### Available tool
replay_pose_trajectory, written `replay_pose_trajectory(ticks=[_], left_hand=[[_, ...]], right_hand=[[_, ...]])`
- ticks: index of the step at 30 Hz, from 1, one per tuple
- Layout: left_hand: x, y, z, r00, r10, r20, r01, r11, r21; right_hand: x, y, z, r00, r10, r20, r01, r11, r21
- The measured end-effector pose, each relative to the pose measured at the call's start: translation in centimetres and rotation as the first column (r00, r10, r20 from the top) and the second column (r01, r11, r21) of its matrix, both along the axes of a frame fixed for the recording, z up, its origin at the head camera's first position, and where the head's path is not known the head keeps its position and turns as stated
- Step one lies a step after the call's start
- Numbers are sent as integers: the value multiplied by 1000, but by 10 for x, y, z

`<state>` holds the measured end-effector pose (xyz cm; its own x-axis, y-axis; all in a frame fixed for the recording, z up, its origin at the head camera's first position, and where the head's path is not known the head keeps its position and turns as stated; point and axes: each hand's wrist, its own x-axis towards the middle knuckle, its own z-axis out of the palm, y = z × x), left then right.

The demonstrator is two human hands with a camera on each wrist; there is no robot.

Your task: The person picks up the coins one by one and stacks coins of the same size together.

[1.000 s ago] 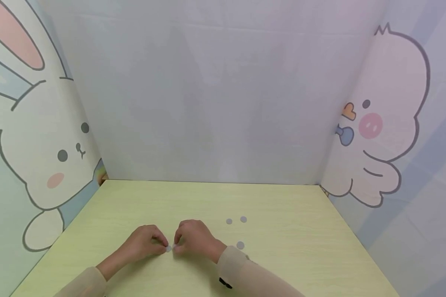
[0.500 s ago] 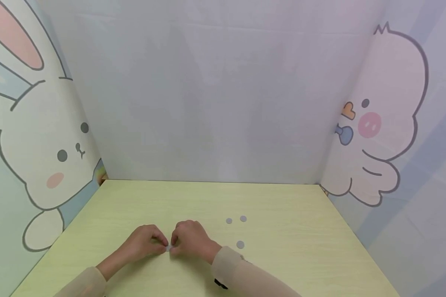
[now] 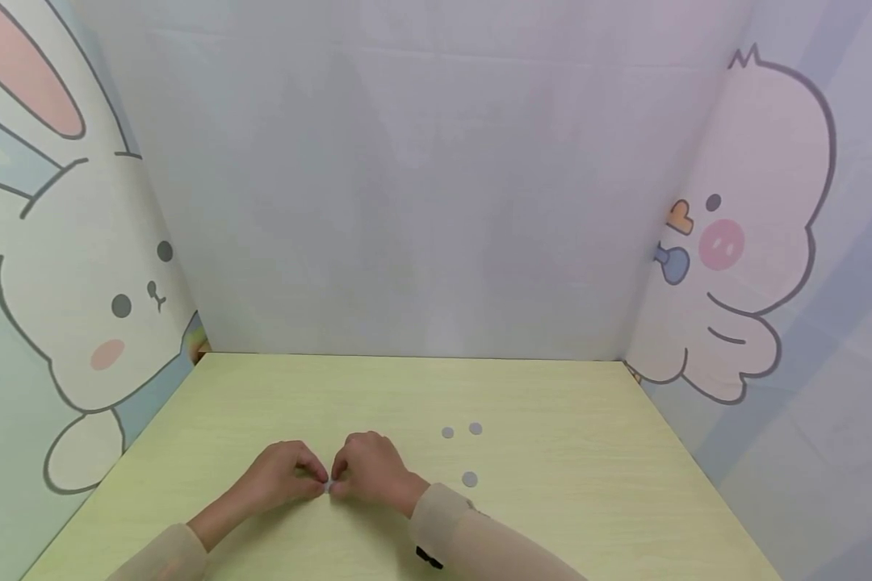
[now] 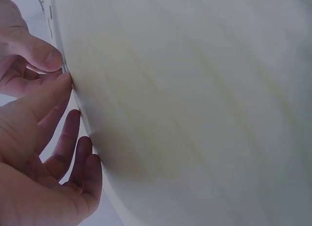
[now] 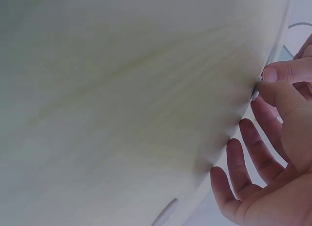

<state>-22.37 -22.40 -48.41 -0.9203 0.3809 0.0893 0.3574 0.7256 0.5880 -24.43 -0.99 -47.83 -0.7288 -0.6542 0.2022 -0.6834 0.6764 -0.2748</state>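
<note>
Left hand point(image 3: 279, 474): thumb and forefinger brought to a narrow pinch on a small grey piece point(image 3: 327, 487).
Right hand point(image 3: 371, 470): pinching the same spot, fingertips just beside the left hand's.
Small grey piece: at the table surface between both sets of fingertips, mostly covered; one disc or two, cannot tell.
Far discs point(image 3: 475, 428): two, grey, near each other, flat on the table point(image 3: 567, 460).
Near disc point(image 3: 469, 479): one, grey, flat, right of the right hand.
Sleeves point(image 3: 167, 553): beige.
</note>
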Motion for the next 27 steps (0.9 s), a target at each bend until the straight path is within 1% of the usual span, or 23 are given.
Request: replay_pose_trajectory(ticks=[5, 12, 19, 23, 27], left_hand=[[0, 0, -1, 1000, 2, -8, -2, 1000, 6], [1, -1, -1, 1000, -3, -20, 3, 1000, 4], [2, -1, 1, 1000, -7, -18, 7, 1000, 5], [3, 0, 2, 1000, 0, -7, 0, 1000, 9], [3, 0, 2, 1000, 5, 5, -5, 1000, 18]], right_hand=[[0, 0, 0, 1000, 4, 28, -3, 999, -32], [-4, 0, -4, 999, 12, 51, -10, 999, -44], [-3, 4, -2, 991, -5, 134, 15, 997, -76], [-2, 5, -1, 991, -10, 137, 21, 997, -75], [-1, 5, -1, 993, -9, 117, 17, 998, -61]])
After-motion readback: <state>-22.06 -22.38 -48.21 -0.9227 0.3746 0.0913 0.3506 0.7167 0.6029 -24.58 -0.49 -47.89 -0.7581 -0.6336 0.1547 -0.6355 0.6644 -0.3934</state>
